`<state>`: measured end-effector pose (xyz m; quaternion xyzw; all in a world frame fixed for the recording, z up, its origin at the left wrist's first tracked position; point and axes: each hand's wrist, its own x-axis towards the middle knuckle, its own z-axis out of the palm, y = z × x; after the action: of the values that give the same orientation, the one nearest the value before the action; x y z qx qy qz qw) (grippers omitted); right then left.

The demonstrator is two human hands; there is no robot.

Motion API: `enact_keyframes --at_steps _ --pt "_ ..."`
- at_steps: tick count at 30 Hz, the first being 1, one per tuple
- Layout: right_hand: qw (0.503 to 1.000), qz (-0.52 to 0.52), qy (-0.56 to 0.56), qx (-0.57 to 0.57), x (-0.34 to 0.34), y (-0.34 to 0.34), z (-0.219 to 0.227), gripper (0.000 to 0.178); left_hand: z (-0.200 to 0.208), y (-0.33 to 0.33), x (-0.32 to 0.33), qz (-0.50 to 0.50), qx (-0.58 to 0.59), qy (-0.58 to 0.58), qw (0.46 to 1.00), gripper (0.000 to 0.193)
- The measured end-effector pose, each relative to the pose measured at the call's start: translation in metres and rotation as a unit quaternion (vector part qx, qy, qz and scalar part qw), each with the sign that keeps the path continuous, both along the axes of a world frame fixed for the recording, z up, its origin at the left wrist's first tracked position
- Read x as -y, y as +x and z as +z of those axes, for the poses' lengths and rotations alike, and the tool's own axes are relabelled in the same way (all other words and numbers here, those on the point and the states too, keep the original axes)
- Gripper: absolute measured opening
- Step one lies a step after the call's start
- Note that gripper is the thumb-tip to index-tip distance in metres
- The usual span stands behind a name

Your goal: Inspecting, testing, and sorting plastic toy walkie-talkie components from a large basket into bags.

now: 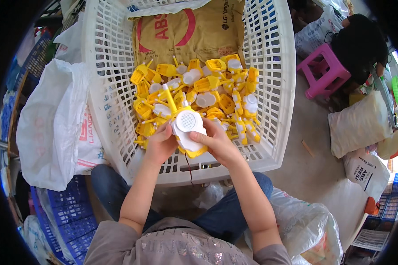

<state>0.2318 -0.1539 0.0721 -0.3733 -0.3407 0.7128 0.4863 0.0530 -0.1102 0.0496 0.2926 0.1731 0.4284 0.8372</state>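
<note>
Both of my hands hold a yellow and white toy walkie-talkie above the near edge of a white plastic basket. Its white face with a round speaker grille points up, and a yellow antenna sticks out toward the far side. My left hand grips its left edge. Along the right side, my right hand is closed with the thumb lying on the white face. A thin dark wire hangs below the toy. Many similar yellow and white toy parts lie heaped in the basket beyond my hands.
A brown paper sack covers the basket's far part. White woven sacks and a blue crate stand to the left. To the right are a pink stool, a person in dark clothing, and stuffed sacks. A plastic bag lies near my right leg.
</note>
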Motion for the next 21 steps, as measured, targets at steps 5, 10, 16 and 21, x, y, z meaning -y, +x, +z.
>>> enact_keyframes --at_steps 5,10,16,21 --pt "0.996 -0.089 0.009 -0.005 0.0 0.0 0.004 0.079 0.022 0.009 0.004 0.036 -0.244 0.126 0.961 0.056" --pt "0.993 -0.099 0.047 0.048 0.001 -0.001 0.007 0.078 0.029 0.006 0.008 -0.001 -0.326 0.092 0.941 0.049" --pt "0.984 -0.12 0.114 0.063 0.0 -0.005 0.004 0.081 0.037 0.009 0.01 0.055 -0.286 0.168 0.942 0.041" --pt "0.989 -0.113 0.087 0.047 -0.001 -0.006 0.001 0.083 0.041 0.012 0.012 0.074 -0.283 0.157 0.943 0.044"
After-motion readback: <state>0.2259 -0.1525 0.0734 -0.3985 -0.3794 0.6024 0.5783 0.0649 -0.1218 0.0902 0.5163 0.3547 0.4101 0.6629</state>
